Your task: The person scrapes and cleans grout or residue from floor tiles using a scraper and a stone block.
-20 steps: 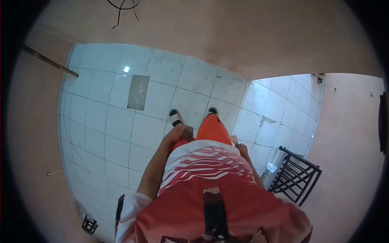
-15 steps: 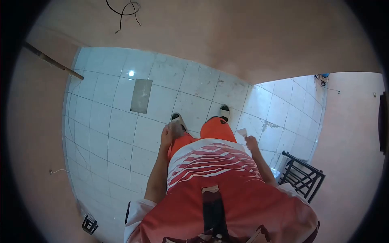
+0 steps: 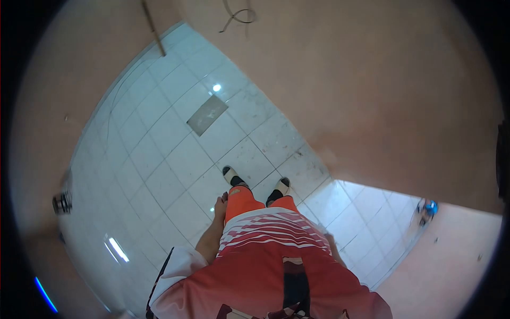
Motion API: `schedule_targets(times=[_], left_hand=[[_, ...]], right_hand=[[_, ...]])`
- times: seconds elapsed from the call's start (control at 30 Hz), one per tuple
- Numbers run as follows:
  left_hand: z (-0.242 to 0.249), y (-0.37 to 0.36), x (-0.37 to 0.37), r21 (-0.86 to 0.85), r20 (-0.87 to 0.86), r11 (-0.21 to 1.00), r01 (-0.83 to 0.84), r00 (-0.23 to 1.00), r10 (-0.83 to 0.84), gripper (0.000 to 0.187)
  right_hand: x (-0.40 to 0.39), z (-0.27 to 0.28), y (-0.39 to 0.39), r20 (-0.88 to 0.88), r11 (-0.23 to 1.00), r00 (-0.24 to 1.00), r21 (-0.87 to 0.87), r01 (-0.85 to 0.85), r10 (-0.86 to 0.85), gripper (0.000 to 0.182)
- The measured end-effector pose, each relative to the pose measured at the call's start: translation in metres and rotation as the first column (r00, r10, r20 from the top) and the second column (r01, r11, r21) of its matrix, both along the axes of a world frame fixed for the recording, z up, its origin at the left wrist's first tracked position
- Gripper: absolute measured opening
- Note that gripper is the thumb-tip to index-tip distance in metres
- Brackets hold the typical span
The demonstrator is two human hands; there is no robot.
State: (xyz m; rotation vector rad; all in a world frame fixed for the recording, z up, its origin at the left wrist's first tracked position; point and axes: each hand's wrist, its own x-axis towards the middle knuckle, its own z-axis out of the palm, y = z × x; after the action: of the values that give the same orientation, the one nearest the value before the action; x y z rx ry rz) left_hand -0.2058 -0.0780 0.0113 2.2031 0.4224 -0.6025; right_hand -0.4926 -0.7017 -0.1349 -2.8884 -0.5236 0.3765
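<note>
My left hand (image 3: 220, 206) hangs beside the left leg of my orange shorts (image 3: 239, 204), its fingers curled. A small dark patch shows at the fingertips; what it is I cannot make out. On the other side, my right hand (image 3: 330, 240) is down by my hip, largely covered by the red and white shirt (image 3: 276, 252). Its fingers are hidden, and no putty knife shows there now. Both feet, in light slippers (image 3: 283, 185), stand on the white tile floor (image 3: 199, 165).
A bare grey rectangle (image 3: 207, 115) interrupts the tiles ahead. Wires (image 3: 241, 17) stick out of the front wall (image 3: 340, 80). A wooden stick (image 3: 154, 29) leans at the far left corner. Beyond the wall's edge at right lies a blue object (image 3: 431, 207). A dark item (image 3: 62, 203) stands at left.
My view has turned to the right, and the black metal rack has left it. The putty knife in my right hand has gone out of sight. My left hand has moved back along my leg.
</note>
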Motion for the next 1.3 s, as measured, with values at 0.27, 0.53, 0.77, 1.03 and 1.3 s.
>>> schedule_targets(times=[0.27, 0.53, 0.77, 1.03, 1.3], left_hand=[[0.038, -0.018, -0.038, 0.134, 0.254, 0.943, -0.306, 0.93, 0.265, 0.029], [0.048, -0.064, -0.027, 0.091, 0.254, 0.817, -0.569, 0.806, 0.534, 0.029], [0.053, -0.068, 0.011, 0.114, 0.384, 0.838, -0.534, 0.802, 0.458, 0.027], [0.054, -0.037, 0.071, -0.074, 0.417, 0.646, -0.76, 0.564, 0.712, 0.023], [0.045, 0.043, 0.245, -0.598, 0.2, 0.487, -0.636, 0.47, 0.86, 0.016]], right_hand=[[0.197, 0.18, 0.002, -0.653, 0.81, 0.613, -0.002, 0.587, -0.445, 0.02], [0.396, 0.24, 0.049, -0.503, 0.536, 0.617, 0.315, 0.783, -0.605, 0.026], [0.422, 0.258, 0.104, -0.639, 0.601, 0.563, 0.191, 0.776, -0.525, 0.022], [0.445, 0.25, 0.15, -0.737, 0.683, 0.512, 0.094, 0.724, -0.441, 0.019], [0.556, 0.255, 0.229, -0.713, 0.669, 0.504, 0.065, 0.74, -0.488, 0.019]])
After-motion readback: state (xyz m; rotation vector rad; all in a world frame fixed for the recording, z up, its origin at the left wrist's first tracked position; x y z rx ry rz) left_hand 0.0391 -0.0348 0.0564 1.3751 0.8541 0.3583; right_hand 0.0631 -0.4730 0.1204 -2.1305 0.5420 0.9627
